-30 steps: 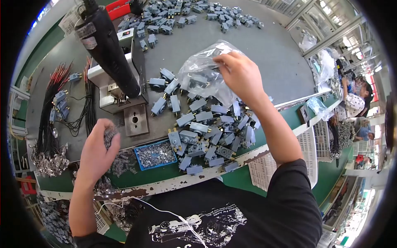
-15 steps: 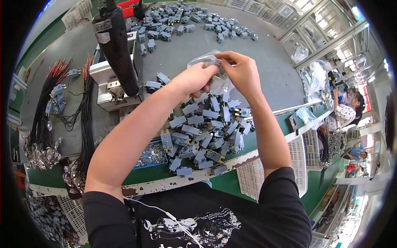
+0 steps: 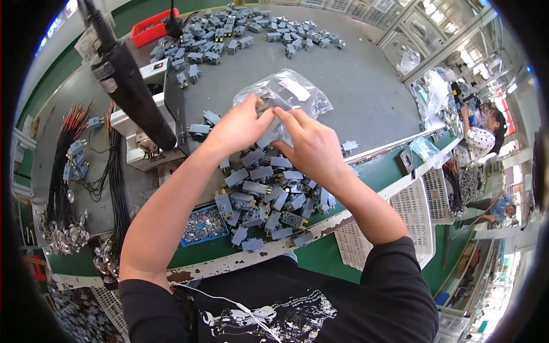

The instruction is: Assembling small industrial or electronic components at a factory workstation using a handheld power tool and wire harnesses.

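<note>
Since a second ago, my left hand (image 3: pixel 240 126) has come up from beside the machine to the clear plastic bag (image 3: pixel 286 97), and the bag, held raised then, now lies lower, on the tabletop (image 3: pixel 366 103). Starting at the far left, a bundle of black wires (image 3: pixel 55 188) with red ends lies along the bench, a few grey blocks (image 3: pixel 78 159) against it, and a second wire bundle (image 3: pixel 116 188) runs just to its right. Next stands the white machine (image 3: pixel 128 127), with a thick black handle (image 3: pixel 137 97) slanting across it; a red bin (image 3: pixel 150 38) sits beyond, near the spread of grey units (image 3: pixel 229 28) at the back. Close to the bench's front edge I have a blue tray (image 3: pixel 205 240) full of small shiny metal pieces. My left hand is curled, thumb and fingers closed around a clump of small grey metal bits (image 3: pixel 263 106) at the bag's near side. Just below the bag, a heap of grey components (image 3: pixel 263 191) reaches toward me, partly under my wrists. My right hand (image 3: pixel 314 146) is half curled, fingertips by the clump and thumb set apart; whether it grips the film I can't tell from this angle. Farther right come a white crate (image 3: pixel 414 220) below the bench edge and, well apart, a co-worker in a spotted top (image 3: pixel 479 140).
</note>
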{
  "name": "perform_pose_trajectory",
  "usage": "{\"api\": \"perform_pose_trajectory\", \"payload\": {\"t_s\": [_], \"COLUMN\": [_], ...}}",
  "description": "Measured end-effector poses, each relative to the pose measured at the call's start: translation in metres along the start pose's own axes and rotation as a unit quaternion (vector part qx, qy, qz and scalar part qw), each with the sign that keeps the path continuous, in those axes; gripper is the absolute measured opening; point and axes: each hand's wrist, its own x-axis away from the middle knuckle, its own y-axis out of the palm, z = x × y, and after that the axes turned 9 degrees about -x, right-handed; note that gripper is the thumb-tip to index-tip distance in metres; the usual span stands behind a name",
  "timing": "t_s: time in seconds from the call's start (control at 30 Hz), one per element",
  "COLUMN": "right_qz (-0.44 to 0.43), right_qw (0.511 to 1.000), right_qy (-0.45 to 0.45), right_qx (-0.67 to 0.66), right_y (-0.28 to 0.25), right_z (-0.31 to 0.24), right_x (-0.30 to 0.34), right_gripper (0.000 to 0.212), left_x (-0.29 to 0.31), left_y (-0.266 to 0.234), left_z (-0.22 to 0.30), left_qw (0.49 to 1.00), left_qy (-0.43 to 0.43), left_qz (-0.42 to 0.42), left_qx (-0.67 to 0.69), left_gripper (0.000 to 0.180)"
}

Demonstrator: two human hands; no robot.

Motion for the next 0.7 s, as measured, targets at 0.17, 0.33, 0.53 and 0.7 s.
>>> {"api": "perform_pose_trajectory", "payload": {"t_s": [0.17, 0.33, 0.53, 0.7], "right_qz": [-0.044, -0.033, -0.036, -0.022], "right_qw": [0.998, 0.997, 0.998, 0.999], "right_qy": [0.0, -0.035, -0.048, -0.047], "right_qx": [0.044, 0.056, 0.037, -0.01], "right_y": [0.01, 0.01, 0.007, 0.006], "right_z": [0.018, 0.013, 0.015, 0.028], "right_x": [0.012, 0.014, 0.007, 0.002], "right_gripper": [0.025, 0.024, 0.028, 0.027], "left_x": [-0.001, -0.02, -0.045, -0.052], "left_y": [0.006, 0.008, 0.009, 0.011], "left_z": [-0.001, -0.001, 0.009, 0.005], "left_qw": [0.999, 0.993, 0.947, 0.911], "left_qy": [-0.002, -0.018, -0.121, -0.047], "left_qz": [0.024, 0.017, -0.1, -0.087], "left_qx": [-0.041, -0.117, 0.281, 0.399], "left_gripper": [0.053, 0.049, 0.034, 0.034]}}
